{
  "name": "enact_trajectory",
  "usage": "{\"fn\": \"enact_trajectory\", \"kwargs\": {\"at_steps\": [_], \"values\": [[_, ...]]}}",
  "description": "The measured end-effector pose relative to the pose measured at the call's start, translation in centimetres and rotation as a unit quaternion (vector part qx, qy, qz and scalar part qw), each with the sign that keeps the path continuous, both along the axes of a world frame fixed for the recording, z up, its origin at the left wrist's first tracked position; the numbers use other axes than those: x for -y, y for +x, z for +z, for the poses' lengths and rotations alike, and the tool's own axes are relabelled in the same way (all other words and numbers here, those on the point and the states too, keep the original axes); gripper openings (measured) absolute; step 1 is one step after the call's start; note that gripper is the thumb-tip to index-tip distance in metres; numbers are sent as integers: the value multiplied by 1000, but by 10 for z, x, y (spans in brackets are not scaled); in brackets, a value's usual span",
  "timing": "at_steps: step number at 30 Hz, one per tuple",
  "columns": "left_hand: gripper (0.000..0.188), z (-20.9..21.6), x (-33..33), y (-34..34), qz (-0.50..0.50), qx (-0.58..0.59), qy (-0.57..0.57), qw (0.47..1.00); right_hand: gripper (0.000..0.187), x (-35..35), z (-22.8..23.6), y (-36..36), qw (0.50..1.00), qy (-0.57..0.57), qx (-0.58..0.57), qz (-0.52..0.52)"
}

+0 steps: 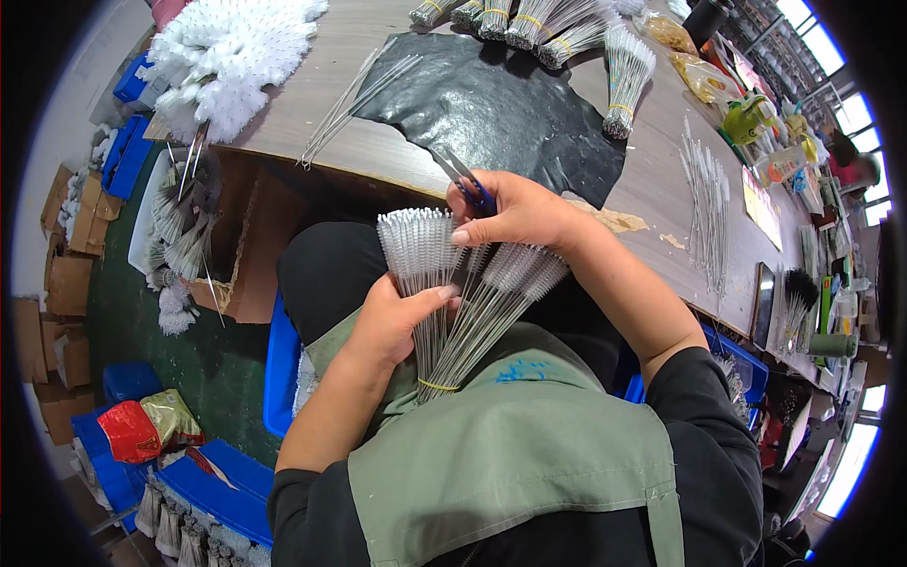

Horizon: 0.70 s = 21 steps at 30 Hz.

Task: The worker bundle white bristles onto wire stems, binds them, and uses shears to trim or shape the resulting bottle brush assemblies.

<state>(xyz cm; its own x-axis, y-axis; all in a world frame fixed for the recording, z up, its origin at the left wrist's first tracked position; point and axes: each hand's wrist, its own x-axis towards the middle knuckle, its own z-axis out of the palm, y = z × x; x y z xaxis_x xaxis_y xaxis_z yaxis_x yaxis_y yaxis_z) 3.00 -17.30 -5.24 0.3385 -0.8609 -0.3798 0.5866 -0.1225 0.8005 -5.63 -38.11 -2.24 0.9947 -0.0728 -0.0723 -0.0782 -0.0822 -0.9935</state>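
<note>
A bundle of thin wire brushes (416,250) with whitish bristle tips stands over my lap. A yellow rubber band (437,386) ties its wire stems near the lower end. My left hand (395,317) is closed round the stems from the left, thumb across the front. The bristle ends fan into a left cluster and a right cluster (524,274). In my right hand (515,210) is a pair of scissors (480,195) with dark blue handles, blades pointing up and away. That hand's thumb touches the bristles at the top of the bundle.
A black sheet (482,99) covers part of the table (283,123). Banded brush bundles (627,80) lie beyond it. Loose brushes (707,213) lie at right and loose wires (354,99) at left. A white bristle pile (231,61) overhangs the left corner. Blue bins (282,369) flank my legs.
</note>
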Motion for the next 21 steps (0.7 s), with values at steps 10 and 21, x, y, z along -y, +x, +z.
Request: {"fn": "enact_trajectory", "kwargs": {"at_steps": [10, 21], "values": [[31, -1, 0, 0, -2, 3, 12, 1000, 26, 0, -2, -2, 999, 36, -22, -16], [34, -6, -2, 0, 5, 27, -9, 1000, 22, 2, -10, 3, 996, 72, 19, 42]]}}
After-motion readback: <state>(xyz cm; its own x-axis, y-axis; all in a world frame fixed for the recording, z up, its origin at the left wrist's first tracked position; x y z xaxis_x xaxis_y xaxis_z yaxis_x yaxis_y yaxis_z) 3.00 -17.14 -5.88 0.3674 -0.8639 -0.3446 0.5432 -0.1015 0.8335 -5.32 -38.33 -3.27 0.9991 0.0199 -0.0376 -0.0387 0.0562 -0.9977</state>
